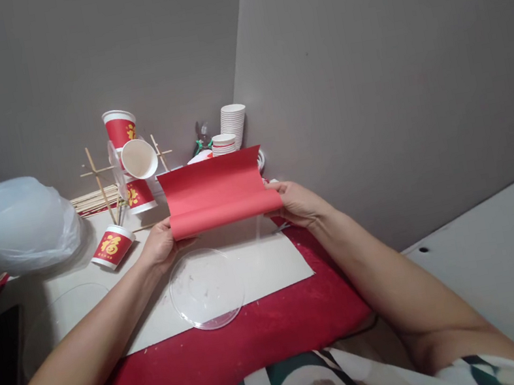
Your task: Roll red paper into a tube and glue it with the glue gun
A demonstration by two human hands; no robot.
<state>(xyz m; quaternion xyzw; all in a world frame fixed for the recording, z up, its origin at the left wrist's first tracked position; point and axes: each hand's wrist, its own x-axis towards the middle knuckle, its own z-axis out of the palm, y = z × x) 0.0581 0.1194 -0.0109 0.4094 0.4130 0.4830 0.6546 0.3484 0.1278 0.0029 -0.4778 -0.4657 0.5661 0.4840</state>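
Observation:
I hold a sheet of red paper (217,193) up above the table, bent along its length into a shallow fold. My left hand (162,242) pinches its lower left corner. My right hand (294,202) grips its lower right edge. Below the paper lies a clear round plastic lid (206,289) on a white board (269,263). The board rests on a red cloth (246,354).
A red paper cup (111,246) lies on its side at the left. Behind it stands a frame of wooden sticks with red cups (129,168). Stacked white cups (231,125) sit in the corner. A clear plastic bag (14,225) bulges at the far left. Grey walls close in behind and right.

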